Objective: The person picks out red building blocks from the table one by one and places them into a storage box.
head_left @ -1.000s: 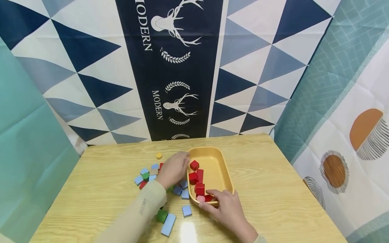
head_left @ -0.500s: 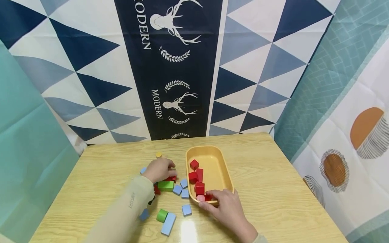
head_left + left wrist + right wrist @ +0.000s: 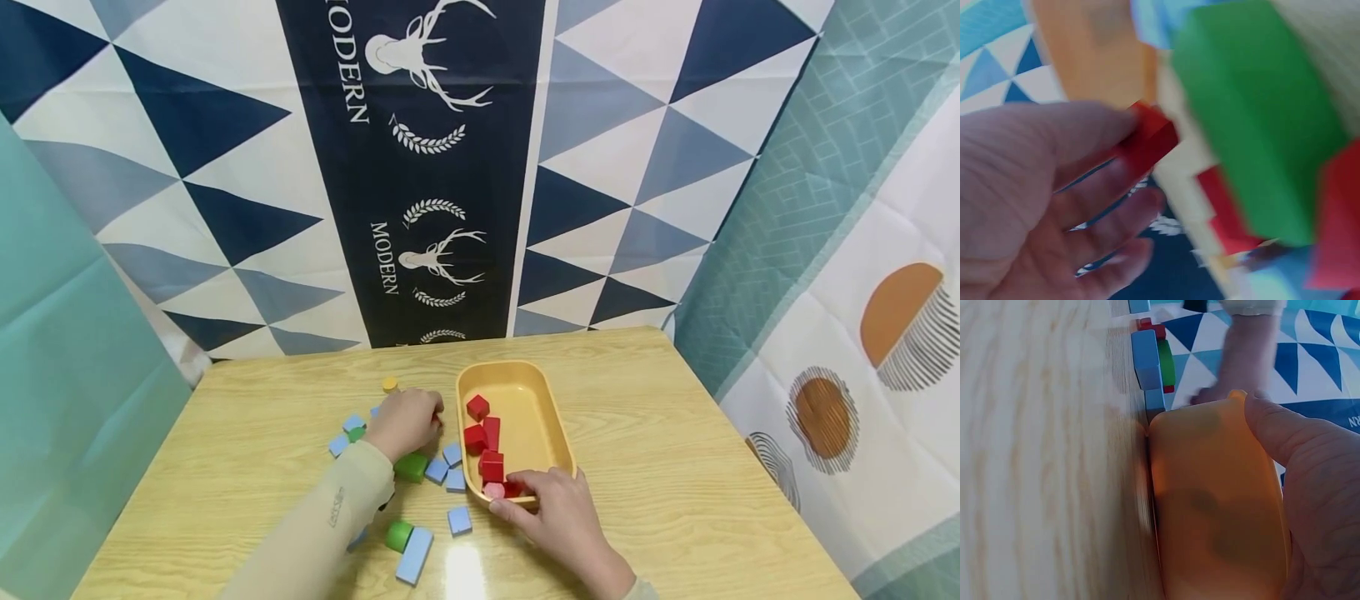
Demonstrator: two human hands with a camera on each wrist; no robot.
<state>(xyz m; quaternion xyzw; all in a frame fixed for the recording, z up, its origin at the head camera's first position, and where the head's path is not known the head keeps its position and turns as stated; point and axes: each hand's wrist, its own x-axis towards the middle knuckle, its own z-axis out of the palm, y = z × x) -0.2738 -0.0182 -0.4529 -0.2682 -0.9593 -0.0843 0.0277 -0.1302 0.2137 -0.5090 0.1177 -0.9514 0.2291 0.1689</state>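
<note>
My left hand (image 3: 407, 423) is just left of the yellow tray (image 3: 540, 421), over the scattered blocks. Between its thumb and forefinger it pinches a small red block (image 3: 1150, 140), which the head view mostly hides behind the fingers. Several red blocks (image 3: 491, 465) and a round pink piece (image 3: 494, 491) lie along the tray's left side and near end. My right hand (image 3: 561, 518) grips the tray's near right corner, its thumb outside against the wall and its fingers over the rim. A long green block (image 3: 1260, 119) looms beside the left hand in the left wrist view.
Blue blocks (image 3: 455, 481) sit close to the tray's left wall, with another blue cube (image 3: 460, 521) nearer me. A green rounded block (image 3: 399, 535) touches a long blue block (image 3: 415, 557). A yellow round piece (image 3: 390, 384) lies at the back. Patterned cloth hangs behind the table.
From the tray's left rim my left hand drew back left over the blocks, then shifted slightly right with a red block in its fingers. My right hand stayed on the tray.
</note>
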